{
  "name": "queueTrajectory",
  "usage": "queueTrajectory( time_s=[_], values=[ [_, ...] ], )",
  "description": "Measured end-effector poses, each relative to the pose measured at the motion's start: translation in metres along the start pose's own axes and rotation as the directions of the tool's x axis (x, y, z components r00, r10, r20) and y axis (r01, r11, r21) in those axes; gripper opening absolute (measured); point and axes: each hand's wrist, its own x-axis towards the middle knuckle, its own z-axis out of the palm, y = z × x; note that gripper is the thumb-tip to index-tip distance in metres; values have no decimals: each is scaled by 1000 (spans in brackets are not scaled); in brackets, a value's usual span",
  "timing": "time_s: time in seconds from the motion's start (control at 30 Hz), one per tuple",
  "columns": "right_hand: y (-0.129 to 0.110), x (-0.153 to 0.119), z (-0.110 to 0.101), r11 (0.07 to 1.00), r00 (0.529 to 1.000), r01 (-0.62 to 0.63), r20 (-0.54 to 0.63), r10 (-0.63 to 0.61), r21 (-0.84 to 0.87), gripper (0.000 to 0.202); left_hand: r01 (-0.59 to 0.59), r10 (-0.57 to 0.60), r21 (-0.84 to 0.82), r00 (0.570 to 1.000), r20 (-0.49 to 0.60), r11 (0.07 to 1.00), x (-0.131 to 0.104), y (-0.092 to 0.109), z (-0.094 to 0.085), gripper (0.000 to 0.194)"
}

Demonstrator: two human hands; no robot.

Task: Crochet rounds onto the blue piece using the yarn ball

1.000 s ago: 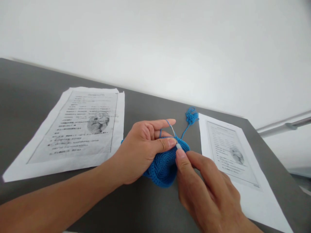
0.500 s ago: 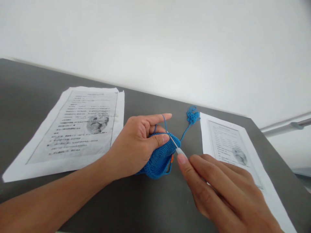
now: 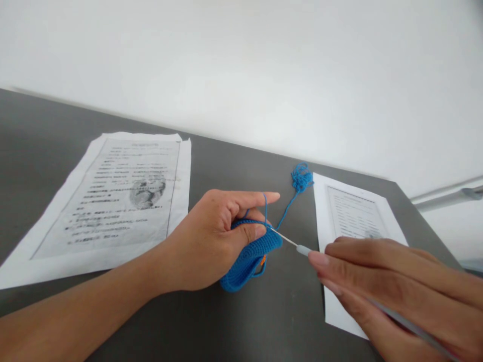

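My left hand (image 3: pixel 222 236) pinches the upper edge of a blue crochet piece (image 3: pixel 251 259) between thumb and fingers. A strand of blue yarn (image 3: pixel 265 208) loops over its outstretched index finger and runs down to the edge of the piece. In my right hand (image 3: pixel 385 281) is a crochet hook (image 3: pixel 304 250) with a pale grey handle. Its thin metal shaft points left, and its tip meets the work beside my left thumb. A small orange marker (image 3: pixel 263 261) hangs at the right side of the piece, near a loose blue loop.
A small tangle of blue yarn (image 3: pixel 302 177) lies further back, joined to the piece by a strand. Printed sheets lie on the dark table (image 3: pixel 241 327): one sheet (image 3: pixel 124 201) at left, another sheet (image 3: pixel 350 211) partly under my right hand. A white wall (image 3: pixel 241 75) rises behind.
My right hand has moved right, and the hook now lies flatter, with more shaft showing. My left hand has shifted slightly right and down, tilting the crochet piece so its round face shows less.
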Motion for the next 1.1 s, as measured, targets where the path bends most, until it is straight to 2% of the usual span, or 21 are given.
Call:
queueTrajectory(
  time_s=[0.07, 0.1, 0.17, 0.23, 0.27, 0.3, 0.33, 0.37, 0.43, 0.53, 0.6, 0.7, 0.83, 0.9, 1.0, 1.1],
  values=[
    [5, 6, 7, 964, 991, -117, -36, 129, 237, 29, -23, 23, 1, 1000, -12, 1000, -1, 0, -1, 54],
    [7, 9, 12, 889, 964, -214, -60, 259, 404, 27, -39, 39, 3, 999, -14, 999, -1, 0, -1, 54],
    [8, 15, 23, 613, 888, -308, -11, 460, 728, 16, -73, 73, 4, 997, -5, 997, -2, 1, -1, 54],
    [6, 20, 36, 338, 812, -341, 94, 577, 877, 12, -98, 98, 13, 995, 1, 995, -2, 3, 1, 57],
    [5, 22, 42, 252, 784, -337, 122, 608, 907, 12, -110, 111, 26, 994, -9, 994, -2, 3, 2, 58],
    [3, 23, 48, 213, 775, -316, 122, 620, 924, 12, -125, 127, 47, 991, -30, 991, -2, 4, 3, 59],
    [1, 23, 53, 214, 780, -289, 100, 618, 933, 11, -141, 146, 78, 987, -63, 987, -2, 3, 4, 59],
    [-1, 23, 58, 253, 796, -262, 61, 602, 931, 11, -157, 167, 109, 981, -99, 982, -2, 3, 6, 59],
    [-4, 22, 66, 426, 841, -198, -71, 537, 883, 16, -184, 206, 152, 968, -146, 971, -1, 1, 9, 57],
    [-7, 20, 74, 739, 874, -153, -258, 411, 656, 24, -201, 224, 145, 960, -167, 969, -2, -3, 13, 55],
    [-9, 18, 75, 853, 891, -153, -305, 337, 499, 26, -203, 224, 129, 959, -176, 971, -3, -5, 15, 54],
    [-10, 17, 75, 906, 905, -125, -329, 272, 405, 29, -201, 217, 90, 951, -221, 975, -5, -5, 19, 51],
    [-12, 17, 78, 891, 898, -100, -345, 273, 443, 29, -183, 160, -46, 935, -316, 982, -4, -5, 23, 48],
    [-13, 17, 79, 907, 899, -102, -353, 260, 408, 30, -177, 122, -140, 935, -332, 974, -3, -6, 25, 49],
    [-16, 17, 78, 988, 932, -76, -342, 118, 134, 31, -153, 47, -323, 949, -313, 934, -2, -7, 24, 56],
    [-18, 15, 74, 976, 940, 48, -322, -116, -212, 30, -126, 4, -490, 970, -243, 863, -2, -6, 21, 64]
  ],
)
